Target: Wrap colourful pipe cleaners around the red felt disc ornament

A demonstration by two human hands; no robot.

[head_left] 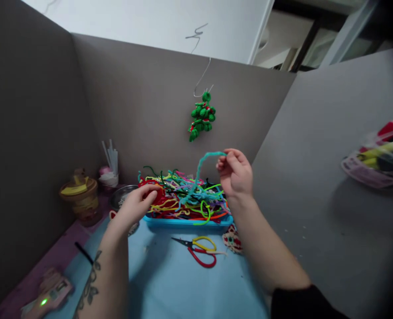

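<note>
Currently right hand is pinching teal pipe cleaner off pile; left hand resting there, grip unclear; untangling likely needed.

Light-blue pipe cleaner: lower end lost in tangle below fingers of right hand. Metal bowl half hidden behind left hand. Glue gun, well behind left fingers: blurred, cut by bottom edge. Tub of markers, far right of fingers: blurred, edge-cropped

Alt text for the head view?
Right hand pinches a light-blue fuzzy pipe cleaner, raised from a blue plastic tray of tangled multicoloured pipe cleaners; left hand rests on the pile. Red-and-yellow scissors lie before the tray.
</note>
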